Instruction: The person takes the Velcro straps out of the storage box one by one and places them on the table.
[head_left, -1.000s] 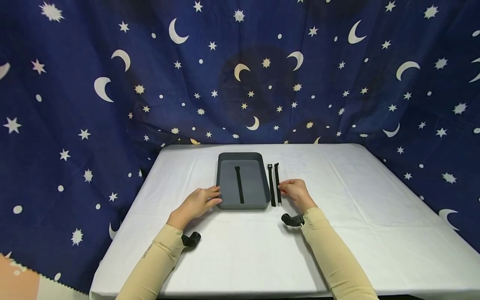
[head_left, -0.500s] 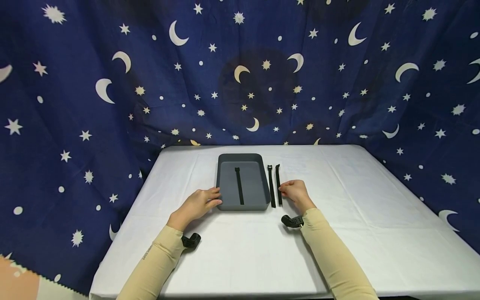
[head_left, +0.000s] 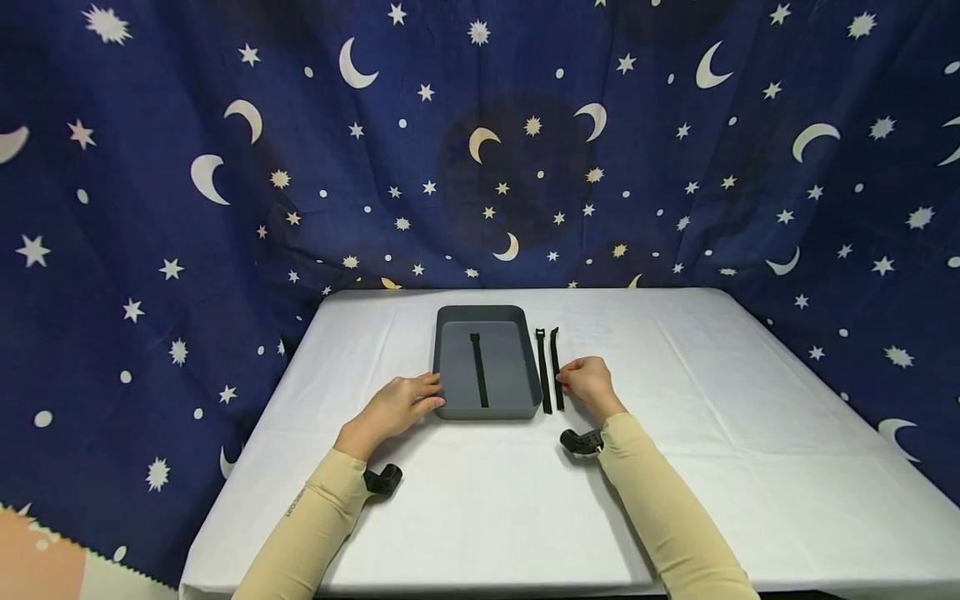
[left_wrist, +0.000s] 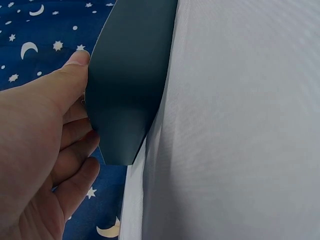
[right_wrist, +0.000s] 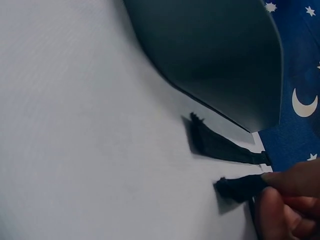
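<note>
A dark grey rectangular tray (head_left: pixel 506 362) lies on the table with one black hook-and-loop cable tie (head_left: pixel 481 371) lengthwise inside it. My left hand (head_left: pixel 393 407) rests on the tray's left rim near the front corner, its thumb and fingertips touching the edge. To the right of the tray, two more black ties lie side by side: a near one (head_left: pixel 543 371) and an outer one (head_left: pixel 555 354). My right hand (head_left: pixel 589 385) pinches the outer tie between thumb and finger; in the right wrist view the tie's end (right_wrist: pixel 235 189) sticks out beyond the fingertips.
A white cloth (head_left: pixel 480 508) covers the table. Behind and beside it hangs a dark blue curtain (head_left: pixel 420 183) with moons and stars. Black camera mounts sit on the left wrist (head_left: pixel 383 480) and the right wrist (head_left: pixel 581 441).
My right hand has barely shifted at the outer tie, and that tie bends a little more. My left hand and the tray stay where they were.
</note>
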